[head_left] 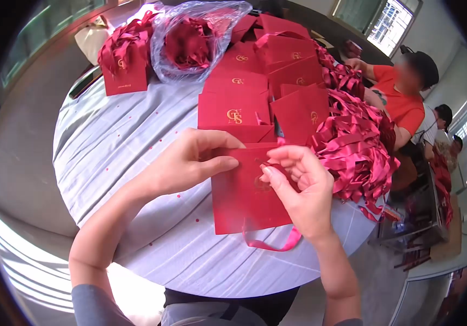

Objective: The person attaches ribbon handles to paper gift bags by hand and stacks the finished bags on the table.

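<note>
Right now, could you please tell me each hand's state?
Left hand: holding the red bag near its top.
Right hand: partly curled; grip cannot be told.

Our bare forearms (116, 207) reach forward from grey sleeves (100, 305); our left hand (194, 156) bends inward, thumb and index finger apart; our right hand (303, 190) faces it, thumb close to bent fingers (297, 156).

You can pass over the table (130, 122) at 10 o'clock | red bags (236, 103) block 12 | ribbon heap (359, 145) blocks 2
</note>
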Demonstrator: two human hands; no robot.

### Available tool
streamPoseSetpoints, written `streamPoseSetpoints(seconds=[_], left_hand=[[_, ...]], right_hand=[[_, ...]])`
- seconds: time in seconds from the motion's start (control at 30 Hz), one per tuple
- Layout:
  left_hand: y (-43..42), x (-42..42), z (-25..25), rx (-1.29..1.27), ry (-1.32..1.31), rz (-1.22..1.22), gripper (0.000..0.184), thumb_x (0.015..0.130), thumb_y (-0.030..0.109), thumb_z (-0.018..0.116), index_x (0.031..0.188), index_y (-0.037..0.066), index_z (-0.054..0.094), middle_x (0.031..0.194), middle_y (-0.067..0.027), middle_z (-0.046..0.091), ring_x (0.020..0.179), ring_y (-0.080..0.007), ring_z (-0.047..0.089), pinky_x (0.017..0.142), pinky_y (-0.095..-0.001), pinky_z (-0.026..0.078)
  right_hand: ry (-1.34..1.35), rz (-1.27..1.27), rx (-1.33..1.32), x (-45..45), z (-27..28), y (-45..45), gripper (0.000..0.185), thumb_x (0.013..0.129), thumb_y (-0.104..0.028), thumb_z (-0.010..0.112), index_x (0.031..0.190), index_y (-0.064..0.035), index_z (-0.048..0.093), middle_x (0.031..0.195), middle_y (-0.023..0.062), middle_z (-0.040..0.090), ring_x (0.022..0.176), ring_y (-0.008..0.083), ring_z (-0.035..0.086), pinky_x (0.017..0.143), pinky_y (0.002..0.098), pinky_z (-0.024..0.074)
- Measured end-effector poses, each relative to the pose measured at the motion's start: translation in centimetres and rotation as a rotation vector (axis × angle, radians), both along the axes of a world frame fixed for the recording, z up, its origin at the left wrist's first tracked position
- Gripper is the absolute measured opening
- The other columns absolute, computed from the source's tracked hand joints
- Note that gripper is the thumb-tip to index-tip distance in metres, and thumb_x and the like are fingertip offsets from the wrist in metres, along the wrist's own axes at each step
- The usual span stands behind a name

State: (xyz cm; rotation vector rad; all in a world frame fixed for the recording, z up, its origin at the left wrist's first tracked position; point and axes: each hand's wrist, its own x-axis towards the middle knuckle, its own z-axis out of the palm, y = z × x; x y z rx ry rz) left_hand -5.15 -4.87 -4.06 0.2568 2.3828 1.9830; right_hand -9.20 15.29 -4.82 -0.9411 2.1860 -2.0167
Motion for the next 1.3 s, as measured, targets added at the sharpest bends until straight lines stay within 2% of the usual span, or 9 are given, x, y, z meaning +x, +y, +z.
streamPoseSetpoints(seconds=[0.17,0.3,0.37,0.43,0.5,0.87,0.97,1.1,1.3], left_hand=[[0.1,0.2,0.1,0.048,-0.020,-0.024,0.023,0.087,0.006,0.058,0.106,-0.005,0.058,0.089,-0.0030,0.062,0.083,-0.0062,0.054,0.073,-0.0223,0.046],[0.2,0.4,0.3,0.055,-0.025,-0.032,0.023,0.087,0.006,0.057,0.107,-0.005,0.058,0.090,-0.0033,0.062,0.083,-0.0063,0.054,0.074,-0.0223,0.045],[0.2,0.5,0.4,0.035,-0.037,-0.045,0.023,0.088,0.006,0.056,0.108,-0.005,0.057,0.089,-0.0030,0.061,0.083,-0.0059,0.053,0.074,-0.0220,0.045],[0.2,0.5,0.2,0.024,-0.032,-0.042,0.023,0.088,0.005,0.055,0.109,-0.005,0.057,0.089,-0.0028,0.061,0.083,-0.0058,0.053,0.074,-0.0219,0.045],[0.3,0.5,0.2,0.011,-0.025,-0.038,0.023,0.088,0.005,0.055,0.109,-0.005,0.057,0.089,-0.0027,0.060,0.083,-0.0056,0.052,0.074,-0.0217,0.044],[1.4,1.1,-0.3,-0.076,0.202,0.020,0.021,0.086,0.002,0.056,0.105,-0.005,0.058,0.088,-0.0049,0.062,0.083,-0.0069,0.054,0.072,-0.0228,0.046],[1.9,1.5,0.1,-0.187,0.284,0.061,0.023,0.081,0.001,0.060,0.104,-0.003,0.059,0.083,-0.0079,0.063,0.078,-0.0075,0.057,0.067,-0.0247,0.047],[2.9,2.2,0.6,-0.314,0.420,0.133,0.024,0.076,-0.001,0.060,0.100,-0.002,0.060,0.082,-0.0160,0.062,0.068,-0.0252,0.063,0.060,-0.0300,0.048],[4.2,3.4,1.4,-0.370,0.497,0.152,0.025,0.072,-0.008,0.057,0.097,-0.002,0.059,0.083,-0.0171,0.061,0.072,-0.0296,0.061,0.064,-0.0314,0.049]], right_hand=[[0.441,-0.150,0.126,0.0,-0.7,-0.4,0.015,0.073,0.007,0.065,0.085,0.0017,0.059,0.079,0.0103,0.061,0.071,0.0205,0.063,0.062,0.0290,0.0491],[0.481,-0.200,0.134,0.3,-0.8,-0.6,0.016,0.070,0.009,0.065,0.083,0.0010,0.058,0.077,0.0109,0.060,0.069,0.0245,0.061,0.061,0.0313,0.0482],[0.528,-0.199,0.201,0.4,-0.7,-0.5,0.012,0.075,0.008,0.063,0.084,0.0019,0.060,0.077,0.0058,0.059,0.068,0.0099,0.059,0.061,0.0216,0.0469],[0.534,-0.209,0.184,0.4,-0.8,-0.5,0.012,0.073,0.008,0.064,0.082,0.0017,0.059,0.077,0.0067,0.059,0.067,0.0110,0.059,0.060,0.0224,0.0468],[0.553,-0.176,0.156,0.5,-0.9,-0.7,0.015,0.070,0.007,0.064,0.080,-0.0001,0.056,0.075,0.0109,0.058,0.068,0.0255,0.059,0.059,0.0330,0.0479],[0.719,-0.218,0.182,1.2,-0.4,-0.9,0.016,0.067,0.009,0.066,0.076,0.0001,0.056,0.072,0.0096,0.056,0.062,0.0197,0.057,0.052,0.0277,0.0457],[0.692,-0.235,0.195,1.8,-0.1,-1.0,0.019,0.066,0.007,0.064,0.075,-0.0020,0.051,0.069,0.0092,0.048,0.057,0.0253,0.052,0.050,0.0351,0.0438],[0.757,-0.289,0.314,2.9,0.6,-1.0,0.020,0.066,0.007,0.063,0.075,-0.0019,0.047,0.069,0.0113,0.045,0.060,0.0286,0.052,0.053,0.0378,0.0447],[0.798,-0.383,0.383,4.3,1.3,-1.6,0.019,0.066,0.004,0.062,0.079,-0.0032,0.050,0.075,0.0121,0.048,0.066,0.0300,0.053,0.057,0.0393,0.0443]])
